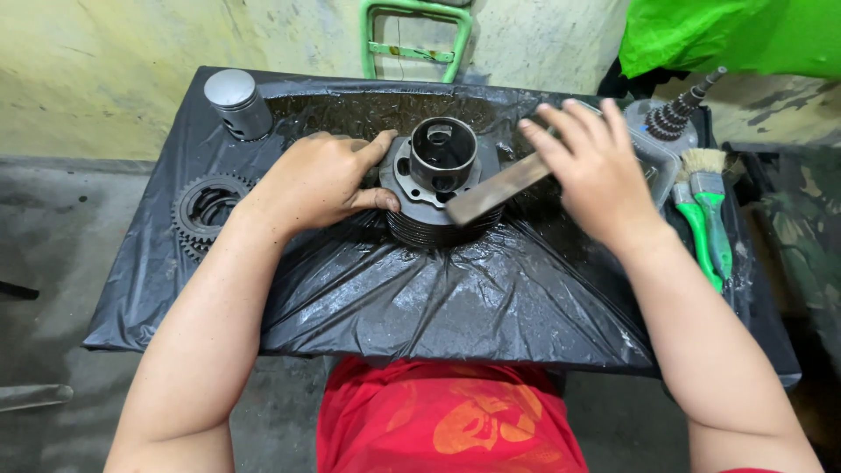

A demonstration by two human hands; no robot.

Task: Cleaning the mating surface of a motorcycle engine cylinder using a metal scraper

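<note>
A finned engine cylinder (442, 188) stands upright near the middle of the worktop (368, 298), which is wrapped in wet black plastic sheeting. Its dark round sleeve points up, with a pale gasket flange around the base of the sleeve and stacked cooling fins below.

The left hand (320, 180) lies against the cylinder's left side, fingers curled loosely and the thumb hooked over the flange edge, bracing the part rather than lifting it. The right hand (596, 171) grips one end of a flat grey metal bar (499, 188), with the fingers spread over the top of it. The bar slants down and to the left, and its far end rests on the flange at the front right of the cylinder.

Left of the cylinder and toward the back corner of the worktop stands a silver piston (236, 103), crown up. Nearer the left edge, well apart from the cylinder, lies a dark toothed gear (206, 210).

Right of the cylinder, partly hidden behind the right hand, sits a grey metal part carrying a gear shaft (679, 112) with stacked cogs tilting up and to the right. Just beyond it, two paintbrushes (705, 210) with green handles lie side by side, bristles pointing away from the person. A green metal frame (412, 39) leans on the wall behind the cylinder.
</note>
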